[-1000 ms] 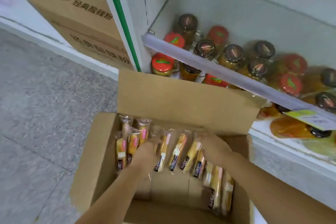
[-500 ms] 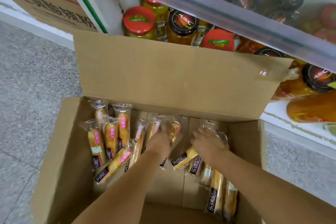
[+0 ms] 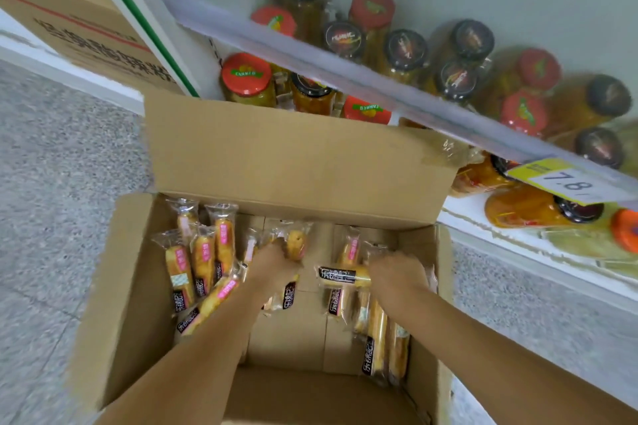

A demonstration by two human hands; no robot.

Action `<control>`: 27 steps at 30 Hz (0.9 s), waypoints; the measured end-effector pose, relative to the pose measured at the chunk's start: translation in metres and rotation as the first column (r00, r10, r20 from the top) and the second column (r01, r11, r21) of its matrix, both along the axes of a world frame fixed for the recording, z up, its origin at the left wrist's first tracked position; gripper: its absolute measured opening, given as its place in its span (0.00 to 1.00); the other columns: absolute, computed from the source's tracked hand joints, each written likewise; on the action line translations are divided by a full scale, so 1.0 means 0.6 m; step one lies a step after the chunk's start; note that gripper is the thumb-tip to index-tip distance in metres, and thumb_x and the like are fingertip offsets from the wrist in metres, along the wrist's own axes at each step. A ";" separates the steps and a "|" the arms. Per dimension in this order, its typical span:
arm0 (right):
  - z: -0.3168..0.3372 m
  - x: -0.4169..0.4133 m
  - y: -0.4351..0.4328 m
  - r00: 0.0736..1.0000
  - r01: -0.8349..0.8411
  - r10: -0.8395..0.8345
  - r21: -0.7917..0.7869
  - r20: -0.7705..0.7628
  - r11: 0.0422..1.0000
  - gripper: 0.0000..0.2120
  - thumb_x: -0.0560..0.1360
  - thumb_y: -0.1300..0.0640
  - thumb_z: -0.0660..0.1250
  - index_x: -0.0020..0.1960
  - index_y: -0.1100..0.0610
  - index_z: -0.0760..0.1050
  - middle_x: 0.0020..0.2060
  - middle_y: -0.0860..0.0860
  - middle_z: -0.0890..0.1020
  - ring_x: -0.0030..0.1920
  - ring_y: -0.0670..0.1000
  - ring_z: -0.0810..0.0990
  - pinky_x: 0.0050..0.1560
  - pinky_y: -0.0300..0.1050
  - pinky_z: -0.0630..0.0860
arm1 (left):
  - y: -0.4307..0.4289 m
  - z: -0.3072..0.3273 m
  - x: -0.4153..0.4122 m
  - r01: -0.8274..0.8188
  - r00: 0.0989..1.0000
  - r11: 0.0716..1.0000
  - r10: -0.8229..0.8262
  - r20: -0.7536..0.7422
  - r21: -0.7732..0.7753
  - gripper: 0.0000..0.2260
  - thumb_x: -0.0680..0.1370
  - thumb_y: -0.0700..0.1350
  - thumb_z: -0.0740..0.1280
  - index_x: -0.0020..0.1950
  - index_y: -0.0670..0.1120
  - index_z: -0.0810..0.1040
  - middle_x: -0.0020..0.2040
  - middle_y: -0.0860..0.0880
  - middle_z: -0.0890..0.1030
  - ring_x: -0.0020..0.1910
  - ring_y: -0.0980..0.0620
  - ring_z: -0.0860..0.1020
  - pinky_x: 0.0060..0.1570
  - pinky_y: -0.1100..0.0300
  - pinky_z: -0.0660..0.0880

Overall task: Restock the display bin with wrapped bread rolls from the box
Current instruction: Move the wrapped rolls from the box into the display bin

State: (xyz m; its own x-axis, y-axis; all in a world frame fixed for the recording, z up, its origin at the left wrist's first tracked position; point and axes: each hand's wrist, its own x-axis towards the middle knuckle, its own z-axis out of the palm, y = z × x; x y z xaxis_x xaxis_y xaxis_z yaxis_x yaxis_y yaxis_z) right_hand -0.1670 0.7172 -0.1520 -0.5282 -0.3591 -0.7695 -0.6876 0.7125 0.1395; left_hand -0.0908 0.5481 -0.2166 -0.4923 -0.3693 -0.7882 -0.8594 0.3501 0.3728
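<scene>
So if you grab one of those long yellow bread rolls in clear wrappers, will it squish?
Probably squishy: the long yellow bread roll in its clear plastic wrapper, held by the right hand, looks puffy. Likely light, since it juts sideways from that grip without drooping. The glossy film may feel slippery.

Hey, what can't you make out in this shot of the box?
Head view:
Left hand, right hand: fingers hidden under the hands' backs; grip on clear-wrapped bread rolls unclear.
Brown cardboard box: near wall cut by bottom edge.
Yellow price tag: small print blurred.
Display bin: out of frame.
</scene>
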 end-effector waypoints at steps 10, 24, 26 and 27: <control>0.241 0.090 0.020 0.395 0.916 -0.764 -0.285 0.511 0.283 0.24 0.67 0.47 0.75 0.59 0.51 0.73 0.46 0.47 0.81 0.45 0.47 0.80 0.45 0.42 0.76 | -0.017 0.293 0.065 -0.728 0.499 0.440 0.866 -0.034 0.525 0.04 0.74 0.41 0.69 0.40 0.42 0.77 0.31 0.47 0.75 0.30 0.53 0.73 0.37 0.60 0.72; 0.689 0.125 -0.006 -0.080 0.835 -0.383 -0.147 0.920 -0.529 0.28 0.58 0.49 0.80 0.55 0.56 0.79 0.47 0.55 0.85 0.52 0.57 0.82 0.59 0.65 0.74 | 0.019 0.774 0.102 -0.444 0.335 0.236 0.938 -0.084 0.864 0.10 0.73 0.48 0.67 0.49 0.44 0.78 0.48 0.41 0.82 0.44 0.48 0.82 0.52 0.53 0.78; 0.752 0.129 -0.003 -0.069 0.809 -0.359 -0.158 0.931 -0.566 0.24 0.62 0.51 0.79 0.55 0.57 0.79 0.47 0.54 0.85 0.52 0.56 0.82 0.61 0.61 0.74 | 0.016 0.846 0.108 -0.420 0.328 0.296 0.931 -0.161 0.858 0.10 0.72 0.48 0.68 0.49 0.43 0.77 0.51 0.40 0.81 0.45 0.48 0.81 0.61 0.50 0.73; 0.783 0.134 -0.002 -0.047 0.792 -0.362 -0.186 0.931 -0.581 0.21 0.64 0.54 0.78 0.55 0.57 0.78 0.47 0.54 0.85 0.52 0.55 0.82 0.61 0.58 0.75 | 0.014 0.879 0.112 -0.407 0.328 0.340 0.921 -0.212 0.848 0.15 0.69 0.49 0.72 0.50 0.41 0.77 0.53 0.39 0.80 0.46 0.48 0.80 0.62 0.50 0.73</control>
State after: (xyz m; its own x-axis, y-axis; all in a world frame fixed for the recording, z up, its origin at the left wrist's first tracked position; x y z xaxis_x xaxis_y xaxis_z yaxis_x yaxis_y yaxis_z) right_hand -0.0868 0.7158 0.3178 -0.7280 -0.1613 -0.6664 0.6815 -0.0636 -0.7291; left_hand -0.0237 0.5562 0.3109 -0.6832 -0.4276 -0.5919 -0.1066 -0.7435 0.6602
